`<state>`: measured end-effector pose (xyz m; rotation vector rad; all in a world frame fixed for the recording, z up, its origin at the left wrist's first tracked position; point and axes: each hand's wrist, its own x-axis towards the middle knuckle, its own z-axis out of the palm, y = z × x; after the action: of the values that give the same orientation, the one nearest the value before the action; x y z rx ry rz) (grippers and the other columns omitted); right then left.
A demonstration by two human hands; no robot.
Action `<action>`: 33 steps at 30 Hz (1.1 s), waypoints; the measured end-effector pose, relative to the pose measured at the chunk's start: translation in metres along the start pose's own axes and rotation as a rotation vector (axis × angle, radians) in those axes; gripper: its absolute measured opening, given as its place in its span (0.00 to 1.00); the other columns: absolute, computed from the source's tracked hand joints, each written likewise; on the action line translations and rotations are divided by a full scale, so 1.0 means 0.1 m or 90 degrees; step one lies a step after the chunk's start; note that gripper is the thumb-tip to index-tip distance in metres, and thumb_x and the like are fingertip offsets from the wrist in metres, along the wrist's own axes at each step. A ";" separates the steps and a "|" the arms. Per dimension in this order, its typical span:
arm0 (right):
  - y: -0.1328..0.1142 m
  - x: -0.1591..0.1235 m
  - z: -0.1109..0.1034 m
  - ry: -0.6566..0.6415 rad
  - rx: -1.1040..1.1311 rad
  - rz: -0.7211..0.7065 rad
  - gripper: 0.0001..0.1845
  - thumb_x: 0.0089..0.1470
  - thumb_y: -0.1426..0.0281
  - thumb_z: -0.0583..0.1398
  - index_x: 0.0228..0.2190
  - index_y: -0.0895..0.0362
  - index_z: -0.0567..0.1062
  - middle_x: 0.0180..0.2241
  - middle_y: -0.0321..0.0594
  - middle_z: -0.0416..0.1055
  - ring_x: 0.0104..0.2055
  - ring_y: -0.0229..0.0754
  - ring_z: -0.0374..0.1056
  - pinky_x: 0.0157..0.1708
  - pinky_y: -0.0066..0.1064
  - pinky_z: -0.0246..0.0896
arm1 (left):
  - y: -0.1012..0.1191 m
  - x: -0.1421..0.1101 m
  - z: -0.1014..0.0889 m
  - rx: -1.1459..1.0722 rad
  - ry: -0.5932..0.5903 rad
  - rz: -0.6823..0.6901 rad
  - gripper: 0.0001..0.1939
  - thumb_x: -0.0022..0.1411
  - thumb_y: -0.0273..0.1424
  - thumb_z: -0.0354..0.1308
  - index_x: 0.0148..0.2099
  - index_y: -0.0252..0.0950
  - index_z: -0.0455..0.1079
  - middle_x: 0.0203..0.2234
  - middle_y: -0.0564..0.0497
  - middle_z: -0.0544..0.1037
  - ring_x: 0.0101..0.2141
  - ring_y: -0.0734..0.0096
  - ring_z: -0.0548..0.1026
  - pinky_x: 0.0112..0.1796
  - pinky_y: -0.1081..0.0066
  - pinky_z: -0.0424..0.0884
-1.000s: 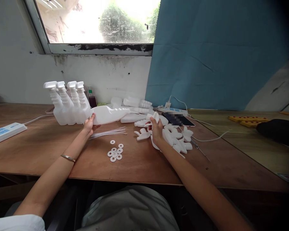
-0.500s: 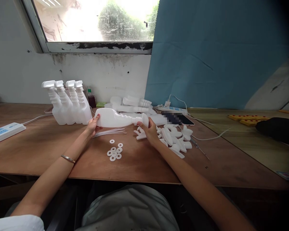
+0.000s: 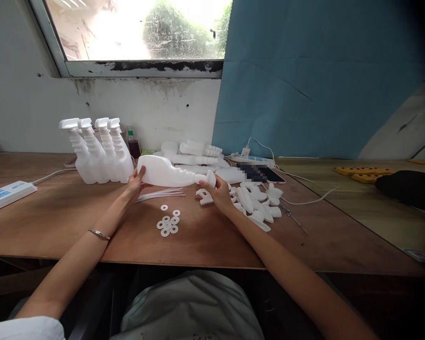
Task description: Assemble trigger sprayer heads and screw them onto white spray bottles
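Over the last second the right hand [image 3: 219, 191] had moved from the heap of loose parts to the bottle's mouth, bringing a white spray head [image 3: 210, 178] along. The white bottle [image 3: 159, 171] lay sideways in the air above the desk [image 3: 212, 245], its neck toward the right. The left hand [image 3: 136, 181] gripped the bottle by its base, fingers closed around it; the right hand pinched the spray head at the end of the neck, though how far it was seated could not be told. Just below the bottle lay thin white tubes [image 3: 163, 193], and nearer the person, a cluster of white rings [image 3: 167, 225]. The heap of spray heads [image 3: 245, 199] sat beside the right hand, next to a screwdriver [image 3: 286, 209]. Four bottles with heads [image 3: 108, 163] stood upright at left; more bottles [image 3: 198, 159] lay behind.
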<state>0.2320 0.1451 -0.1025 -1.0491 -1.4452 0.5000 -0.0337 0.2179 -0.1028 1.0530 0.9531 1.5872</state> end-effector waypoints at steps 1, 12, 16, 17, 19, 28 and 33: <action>0.01 0.00 0.00 0.002 0.000 0.007 0.18 0.44 0.56 0.60 0.21 0.57 0.63 0.18 0.29 0.53 0.21 0.32 0.50 0.20 0.23 0.47 | 0.01 -0.01 0.00 0.007 -0.015 0.031 0.19 0.49 0.40 0.61 0.42 0.37 0.68 0.33 0.47 0.72 0.32 0.70 0.72 0.24 0.76 0.72; 0.08 0.01 0.00 0.032 0.012 0.059 0.21 0.45 0.54 0.59 0.19 0.59 0.66 0.17 0.32 0.61 0.19 0.32 0.54 0.18 0.23 0.49 | 0.04 0.02 -0.04 0.147 0.009 0.177 0.11 0.44 0.33 0.63 0.33 0.35 0.69 0.27 0.54 0.66 0.23 0.82 0.67 0.22 0.84 0.63; 0.07 0.01 0.02 0.039 0.016 0.064 0.21 0.44 0.53 0.59 0.19 0.59 0.67 0.17 0.34 0.65 0.18 0.32 0.56 0.17 0.23 0.50 | 0.06 -0.03 -0.01 0.090 -0.050 0.141 0.12 0.44 0.32 0.62 0.33 0.35 0.66 0.28 0.53 0.68 0.28 0.75 0.72 0.30 0.78 0.67; 0.07 0.01 0.02 0.042 0.010 0.062 0.21 0.44 0.53 0.59 0.18 0.59 0.67 0.17 0.34 0.65 0.18 0.32 0.55 0.17 0.23 0.49 | 0.06 -0.03 0.00 0.048 -0.071 0.127 0.12 0.45 0.32 0.61 0.33 0.35 0.65 0.29 0.53 0.69 0.30 0.73 0.73 0.33 0.76 0.68; 0.06 0.01 0.03 0.047 -0.004 0.056 0.22 0.43 0.53 0.59 0.17 0.59 0.66 0.16 0.34 0.64 0.18 0.31 0.55 0.16 0.23 0.48 | 0.06 -0.04 0.01 -0.040 -0.098 0.109 0.12 0.47 0.34 0.59 0.34 0.36 0.63 0.30 0.52 0.70 0.33 0.71 0.73 0.36 0.73 0.68; 0.04 0.00 0.02 0.046 0.000 0.057 0.22 0.44 0.53 0.59 0.16 0.59 0.65 0.16 0.34 0.64 0.17 0.31 0.55 0.15 0.22 0.47 | 0.07 0.00 -0.02 -0.038 -0.009 0.081 0.15 0.47 0.39 0.60 0.31 0.36 0.62 0.30 0.52 0.71 0.33 0.73 0.71 0.30 0.77 0.67; 0.04 0.00 0.02 0.046 0.005 0.062 0.22 0.44 0.53 0.59 0.16 0.59 0.66 0.15 0.34 0.64 0.17 0.31 0.55 0.15 0.22 0.48 | 0.10 -0.01 -0.03 0.009 0.017 0.082 0.12 0.46 0.33 0.61 0.36 0.39 0.68 0.29 0.55 0.69 0.25 0.82 0.66 0.22 0.84 0.61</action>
<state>0.2317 0.1482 -0.1062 -1.1246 -1.3322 0.5317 -0.0392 0.2142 -0.0949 1.1250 0.9313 1.7059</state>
